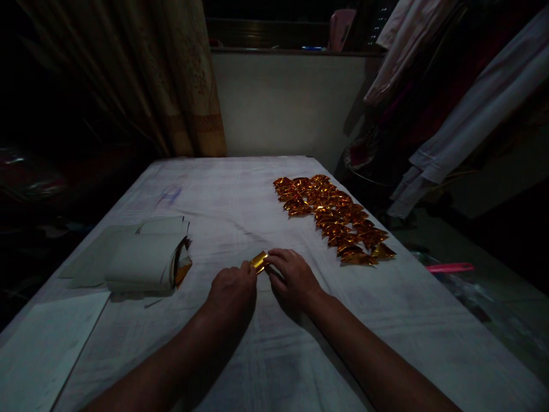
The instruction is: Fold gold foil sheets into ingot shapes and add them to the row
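A small rolled or folded piece of gold foil paper (259,262) is held between my two hands over the cloth-covered table (214,189). My left hand (234,289) is closed, its thumb and finger pinching the left end of the foil. From the other side, the fingers of my right hand (291,277) grip the right end. Several folded gold foil pieces (330,212) lie in rows along the table's right side. At the left sits a curled stack of pale paper sheets (139,260), with gold foil showing at its right edge.
A flat white sheet (55,343) lies at the near left. Behind the table are a curtain (184,80) and a low wall (283,103), with a pink cup (341,28) on its ledge. Clothes (472,109) hang at the right, above a pink-handled item (450,267).
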`<state>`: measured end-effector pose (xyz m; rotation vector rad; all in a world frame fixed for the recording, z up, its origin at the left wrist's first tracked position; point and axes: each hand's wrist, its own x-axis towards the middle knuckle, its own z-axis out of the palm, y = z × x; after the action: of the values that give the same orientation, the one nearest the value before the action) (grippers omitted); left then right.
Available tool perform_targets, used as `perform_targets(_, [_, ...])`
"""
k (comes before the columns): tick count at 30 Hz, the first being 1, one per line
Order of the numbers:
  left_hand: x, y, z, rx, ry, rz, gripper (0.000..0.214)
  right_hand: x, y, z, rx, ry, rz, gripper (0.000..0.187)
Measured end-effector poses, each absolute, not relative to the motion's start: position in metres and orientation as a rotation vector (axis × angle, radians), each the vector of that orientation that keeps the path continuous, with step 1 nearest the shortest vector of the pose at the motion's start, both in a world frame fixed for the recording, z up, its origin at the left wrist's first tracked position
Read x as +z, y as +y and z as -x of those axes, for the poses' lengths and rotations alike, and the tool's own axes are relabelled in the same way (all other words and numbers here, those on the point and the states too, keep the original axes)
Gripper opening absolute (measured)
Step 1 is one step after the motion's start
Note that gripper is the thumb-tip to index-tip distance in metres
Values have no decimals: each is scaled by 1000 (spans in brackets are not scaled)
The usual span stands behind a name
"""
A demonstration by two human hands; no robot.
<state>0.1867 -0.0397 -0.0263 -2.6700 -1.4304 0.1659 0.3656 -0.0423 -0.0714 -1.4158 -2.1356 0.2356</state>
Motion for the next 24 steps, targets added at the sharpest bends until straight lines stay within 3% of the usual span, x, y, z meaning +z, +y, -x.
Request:
perform_targets(4, [-32, -42, -178, 137, -1384, 2700, 29, -75, -43, -362, 166, -2134, 1390, 32])
perform_targets(16, [-45, -48, -141, -427, -1046, 2848, 20, -71, -53, -361, -27, -2370, 1118, 8])
perform_targets(24, [-58, -76, -140, -609, -1159, 2933, 54, -79, -67, -364, 97, -2279, 1062, 7])
